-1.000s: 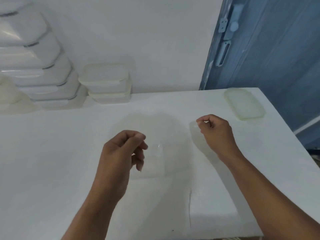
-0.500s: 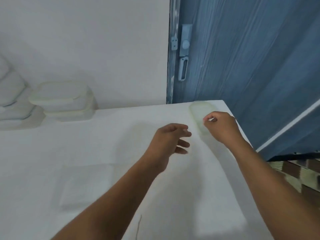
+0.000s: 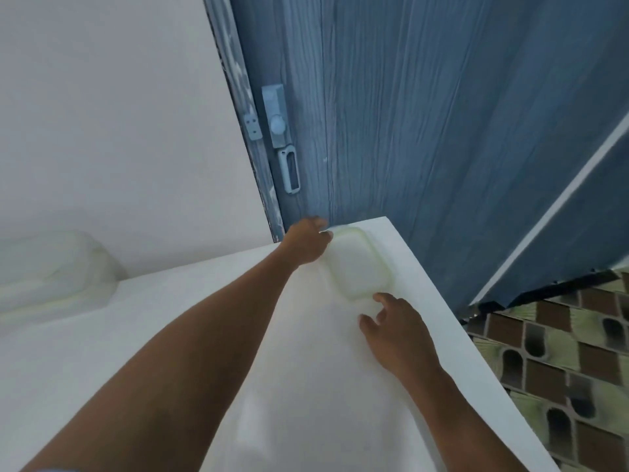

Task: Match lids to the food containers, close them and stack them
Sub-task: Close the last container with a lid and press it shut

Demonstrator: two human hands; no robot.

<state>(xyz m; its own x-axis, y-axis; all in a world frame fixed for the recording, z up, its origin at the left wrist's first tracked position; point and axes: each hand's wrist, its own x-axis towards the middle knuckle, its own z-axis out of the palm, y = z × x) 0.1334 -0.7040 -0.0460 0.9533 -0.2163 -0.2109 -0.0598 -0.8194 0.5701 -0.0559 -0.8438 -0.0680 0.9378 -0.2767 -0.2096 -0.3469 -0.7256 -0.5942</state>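
The blue door [image 3: 425,114] is the biggest thing here. It is made of wood with long lines in it, and it fills the top right. Beside it on the left is a plain white wall [image 3: 102,114]. Below them is a white table [image 3: 299,403], which runs from the left side to a far corner by the door. Past the table's right edge is a floor [image 3: 561,362] of brown and green tiles.

At the left edge, by the wall, sits a stack of see-through boxes [image 3: 58,270] (too blurry to count).

The lid [image 3: 360,264] lies flat on the table, right at the far corner and close to the right edge. It is pale and see-through, with round corners and a raised rim.

The left hand [image 3: 306,245] reaches across to the lid's far left corner. Its fingers bend down and touch the rim there, but I cannot tell if they have hold of it. The right hand [image 3: 394,325] is at the lid's near end. Its fingers are spread and loose, one fingertip is at the near rim, and it holds nothing.

On the door's edge there is a small blue lock [image 3: 279,120] with a little handle [image 3: 290,170] under it.
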